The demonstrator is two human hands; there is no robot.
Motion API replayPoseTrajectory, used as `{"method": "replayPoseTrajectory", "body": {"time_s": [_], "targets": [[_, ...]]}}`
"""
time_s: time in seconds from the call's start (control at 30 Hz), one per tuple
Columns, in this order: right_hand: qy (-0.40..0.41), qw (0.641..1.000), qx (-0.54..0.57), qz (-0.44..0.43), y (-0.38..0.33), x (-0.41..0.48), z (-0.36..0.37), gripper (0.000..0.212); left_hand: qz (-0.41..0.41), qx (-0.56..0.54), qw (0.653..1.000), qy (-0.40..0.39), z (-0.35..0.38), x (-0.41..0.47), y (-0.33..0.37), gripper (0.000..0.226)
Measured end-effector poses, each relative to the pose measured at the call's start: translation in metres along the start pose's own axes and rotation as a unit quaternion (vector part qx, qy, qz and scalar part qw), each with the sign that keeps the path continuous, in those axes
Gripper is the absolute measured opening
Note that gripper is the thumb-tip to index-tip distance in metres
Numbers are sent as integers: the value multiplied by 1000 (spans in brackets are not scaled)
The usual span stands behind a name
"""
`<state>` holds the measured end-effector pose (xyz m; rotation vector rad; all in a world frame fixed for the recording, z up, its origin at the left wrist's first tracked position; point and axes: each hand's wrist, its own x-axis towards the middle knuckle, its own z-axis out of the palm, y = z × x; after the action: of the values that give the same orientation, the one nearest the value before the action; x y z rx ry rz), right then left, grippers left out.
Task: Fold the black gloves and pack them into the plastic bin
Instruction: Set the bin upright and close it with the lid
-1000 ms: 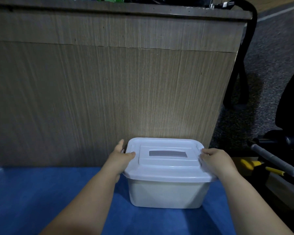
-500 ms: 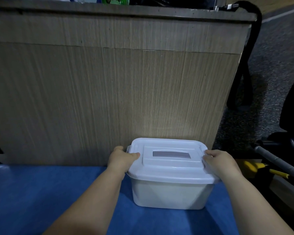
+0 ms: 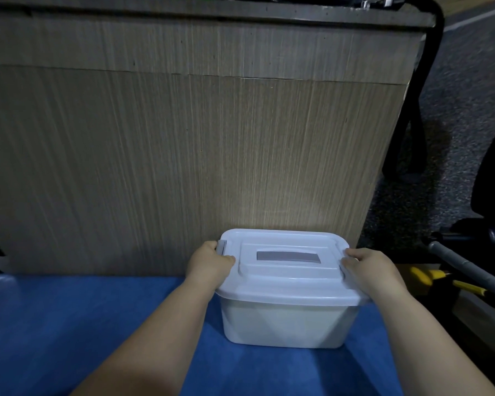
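A white plastic bin [image 3: 286, 324] stands on the blue surface, with its white lid [image 3: 286, 284] on top and a grey handle inset in the lid's middle. My left hand [image 3: 209, 265] grips the lid's left edge by a grey latch. My right hand [image 3: 375, 270] grips the lid's right edge, thumb on top. No black gloves are in sight; the bin's inside is hidden by the lid.
A tall wood-grain panel [image 3: 183, 152] rises right behind the bin. The blue surface [image 3: 55, 324] stretches to the left and front. At the right are a grey rod [image 3: 466, 270], yellow-handled tools [image 3: 429, 277], black chair parts and a black frame leg [image 3: 412, 115].
Both hands have closed round the lid's side edges; the left fingers have curled over the grey latch. The bin has stayed in place.
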<state>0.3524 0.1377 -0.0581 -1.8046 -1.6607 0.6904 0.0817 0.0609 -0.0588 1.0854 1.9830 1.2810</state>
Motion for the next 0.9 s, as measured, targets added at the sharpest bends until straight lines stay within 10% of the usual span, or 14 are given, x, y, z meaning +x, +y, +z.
{"method": "replayPoseTrajectory", "body": {"time_s": [0.23, 0.4, 0.57, 0.9], "targets": [[58, 995, 82, 16, 0, -7, 3, 41, 14, 23, 1000, -6, 3, -1, 0, 41], [14, 949, 290, 125, 13, -4, 5, 81, 17, 39, 999, -1, 5, 0, -1, 42], [-64, 903, 396, 155, 21, 0, 6, 38, 22, 42, 999, 5, 6, 2, -3, 42], [-22, 934, 336, 119, 18, 1, 6, 45, 32, 52, 998, 11, 7, 2, -1, 44]]}}
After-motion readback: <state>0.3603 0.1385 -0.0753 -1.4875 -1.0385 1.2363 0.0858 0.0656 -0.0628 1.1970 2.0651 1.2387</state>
